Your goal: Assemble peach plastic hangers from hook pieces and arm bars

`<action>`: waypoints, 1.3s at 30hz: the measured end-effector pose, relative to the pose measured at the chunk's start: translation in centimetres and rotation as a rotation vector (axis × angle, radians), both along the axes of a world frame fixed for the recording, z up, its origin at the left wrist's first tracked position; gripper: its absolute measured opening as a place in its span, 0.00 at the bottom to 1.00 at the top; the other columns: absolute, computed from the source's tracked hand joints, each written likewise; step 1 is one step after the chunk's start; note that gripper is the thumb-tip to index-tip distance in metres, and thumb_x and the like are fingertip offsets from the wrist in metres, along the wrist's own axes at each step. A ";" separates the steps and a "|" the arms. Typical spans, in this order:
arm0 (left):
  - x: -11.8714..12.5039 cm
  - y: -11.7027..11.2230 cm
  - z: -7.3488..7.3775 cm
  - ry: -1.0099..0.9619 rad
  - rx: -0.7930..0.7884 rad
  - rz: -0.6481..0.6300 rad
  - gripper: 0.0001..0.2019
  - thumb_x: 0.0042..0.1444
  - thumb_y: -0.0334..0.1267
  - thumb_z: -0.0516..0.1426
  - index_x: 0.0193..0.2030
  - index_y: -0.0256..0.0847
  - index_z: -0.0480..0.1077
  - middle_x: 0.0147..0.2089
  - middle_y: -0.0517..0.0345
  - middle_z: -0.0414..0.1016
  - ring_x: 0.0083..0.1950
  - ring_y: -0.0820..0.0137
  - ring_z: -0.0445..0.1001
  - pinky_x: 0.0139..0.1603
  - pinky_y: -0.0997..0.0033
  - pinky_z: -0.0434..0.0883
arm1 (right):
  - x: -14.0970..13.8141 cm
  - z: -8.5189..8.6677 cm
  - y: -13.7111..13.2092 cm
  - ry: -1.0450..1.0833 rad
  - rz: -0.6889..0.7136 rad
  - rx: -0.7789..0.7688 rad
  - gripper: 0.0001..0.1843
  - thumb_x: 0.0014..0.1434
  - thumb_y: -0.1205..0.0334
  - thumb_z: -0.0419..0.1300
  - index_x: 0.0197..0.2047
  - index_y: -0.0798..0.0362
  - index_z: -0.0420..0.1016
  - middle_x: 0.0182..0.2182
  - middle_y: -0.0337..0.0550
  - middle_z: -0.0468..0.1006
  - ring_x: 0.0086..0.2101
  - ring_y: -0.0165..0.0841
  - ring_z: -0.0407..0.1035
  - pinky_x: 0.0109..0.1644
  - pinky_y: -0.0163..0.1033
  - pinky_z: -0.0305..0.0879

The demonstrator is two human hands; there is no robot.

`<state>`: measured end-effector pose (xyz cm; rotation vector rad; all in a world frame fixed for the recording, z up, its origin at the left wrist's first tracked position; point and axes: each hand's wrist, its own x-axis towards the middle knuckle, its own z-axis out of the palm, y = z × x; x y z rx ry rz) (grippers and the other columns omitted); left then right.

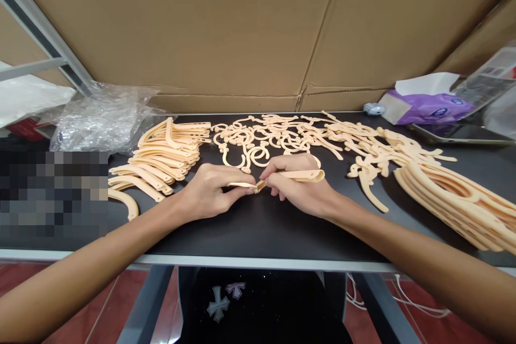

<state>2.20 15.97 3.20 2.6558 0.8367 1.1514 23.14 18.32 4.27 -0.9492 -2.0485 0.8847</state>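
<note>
Holding beige piece [300, 175] (round-ended)

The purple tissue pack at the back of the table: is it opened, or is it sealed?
Opened: a white tissue sticks up from the top of the purple pack.

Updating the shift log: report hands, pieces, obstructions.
Left hand pinching thin beige piece; right hand holding long beige piece. Ends close, contact unclear. Hook-shaped pieces heaped just beyond hands.
</note>
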 end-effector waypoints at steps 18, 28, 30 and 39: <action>0.2 -0.4 0.2 0.062 -0.020 0.037 0.04 0.62 0.29 0.60 0.37 0.37 0.77 0.34 0.58 0.82 0.33 0.75 0.81 0.37 0.82 0.72 | -0.3 -0.6 -0.8 -0.045 -0.029 0.467 0.12 0.54 0.72 0.54 0.22 0.55 0.73 0.20 0.37 0.76 0.22 0.25 0.68 0.28 0.30 0.61; 0.0 -0.3 -0.3 0.080 0.038 0.075 0.07 0.63 0.28 0.57 0.39 0.39 0.77 0.37 0.56 0.84 0.35 0.72 0.82 0.37 0.79 0.74 | -1.1 -0.5 -1.4 -0.054 -0.158 0.077 0.11 0.49 0.68 0.52 0.18 0.53 0.69 0.14 0.36 0.68 0.17 0.27 0.62 0.23 0.34 0.54; -0.1 -0.2 -0.3 0.074 0.035 0.070 0.07 0.64 0.30 0.58 0.40 0.40 0.78 0.38 0.56 0.84 0.36 0.71 0.82 0.38 0.78 0.75 | -1.2 -0.4 -1.3 -0.027 -0.166 0.006 0.11 0.49 0.67 0.52 0.18 0.53 0.69 0.14 0.36 0.69 0.18 0.27 0.63 0.23 0.34 0.56; 0.0 -0.1 0.2 -0.152 -0.280 0.178 0.05 0.58 0.35 0.64 0.32 0.37 0.78 0.30 0.60 0.81 0.30 0.73 0.78 0.34 0.78 0.73 | -0.9 -0.3 0.8 0.365 -0.168 -0.627 0.02 0.38 0.65 0.60 0.19 0.54 0.72 0.15 0.41 0.73 0.14 0.31 0.66 0.13 0.33 0.58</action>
